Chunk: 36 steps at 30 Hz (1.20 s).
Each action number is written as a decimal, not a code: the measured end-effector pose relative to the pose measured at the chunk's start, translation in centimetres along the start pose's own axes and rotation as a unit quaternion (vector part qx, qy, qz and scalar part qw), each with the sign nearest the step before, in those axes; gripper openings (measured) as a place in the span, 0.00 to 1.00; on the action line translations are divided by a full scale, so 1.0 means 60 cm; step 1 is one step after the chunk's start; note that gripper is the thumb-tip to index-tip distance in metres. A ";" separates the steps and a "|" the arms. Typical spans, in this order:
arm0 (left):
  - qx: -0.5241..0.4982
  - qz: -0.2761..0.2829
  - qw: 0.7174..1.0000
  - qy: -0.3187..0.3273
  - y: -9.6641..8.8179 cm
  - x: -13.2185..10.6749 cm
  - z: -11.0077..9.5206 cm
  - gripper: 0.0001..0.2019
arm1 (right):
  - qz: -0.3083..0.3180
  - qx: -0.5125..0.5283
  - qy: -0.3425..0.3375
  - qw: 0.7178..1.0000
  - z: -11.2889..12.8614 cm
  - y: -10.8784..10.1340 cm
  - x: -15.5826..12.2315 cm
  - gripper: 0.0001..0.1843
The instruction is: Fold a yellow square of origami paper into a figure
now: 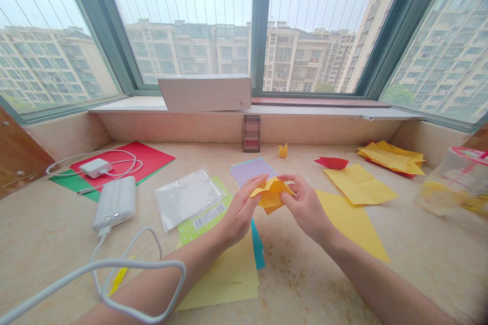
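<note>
Between my two hands is a partly folded piece of orange-yellow origami paper (272, 192), held above the countertop. My left hand (244, 205) grips its left corner between thumb and fingers. On the other side, my right hand (303, 203) pinches the paper, thumb in front and fingers behind. Just behind the hands lies a lilac sheet (252, 168). A yellow sheet (353, 226) lies flat to the right of my right hand, and a pale yellow sheet (229, 284) lies under my left forearm with a blue sheet (258, 249) beside it.
A small folded yellow figure (282, 151) stands at the back. Left are a power bank (115, 203), a looping white cable (141, 264), a charger (96, 167) and red paper (147, 160). Right are creased yellow papers (392, 157) and a clear plastic cup (438, 188). A white box (205, 94) sits on the sill.
</note>
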<state>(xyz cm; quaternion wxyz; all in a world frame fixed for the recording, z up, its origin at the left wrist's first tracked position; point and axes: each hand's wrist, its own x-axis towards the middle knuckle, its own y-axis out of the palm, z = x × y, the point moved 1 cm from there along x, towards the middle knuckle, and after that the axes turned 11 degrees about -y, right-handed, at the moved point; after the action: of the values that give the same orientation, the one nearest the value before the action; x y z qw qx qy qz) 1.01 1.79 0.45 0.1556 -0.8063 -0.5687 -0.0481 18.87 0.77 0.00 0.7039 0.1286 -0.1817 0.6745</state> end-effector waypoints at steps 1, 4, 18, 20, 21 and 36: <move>0.004 0.006 1.000 0.014 0.000 -0.002 -0.001 0.20 | 0.008 0.010 0.017 1.000 0.001 0.000 0.000 0.18; 0.008 0.023 0.998 0.049 0.002 -0.004 -0.002 0.20 | 0.027 0.011 0.025 0.999 0.001 -0.001 0.001 0.15; 0.035 -0.088 0.989 -0.113 -0.002 0.013 -0.001 0.13 | 0.036 -0.193 -0.139 0.971 0.004 -0.007 0.001 0.03; 0.035 -0.093 0.990 -0.099 0.000 0.012 -0.002 0.11 | 0.036 -0.204 -0.116 0.971 0.009 -0.005 0.000 0.05; 0.032 -0.089 0.991 -0.092 0.002 0.012 -0.002 0.11 | 0.034 -0.212 -0.099 0.972 0.011 -0.004 -0.001 0.07; 0.051 -0.087 0.984 -0.144 0.006 0.013 0.019 0.17 | 0.085 -0.164 0.036 0.982 -0.003 0.003 -0.010 0.10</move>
<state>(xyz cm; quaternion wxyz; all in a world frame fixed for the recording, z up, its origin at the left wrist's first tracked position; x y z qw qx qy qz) 1.51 2.73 -0.51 0.1084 -0.7433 -0.6547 0.0842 18.67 0.29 -0.42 0.6615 -0.0295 -0.2746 0.6972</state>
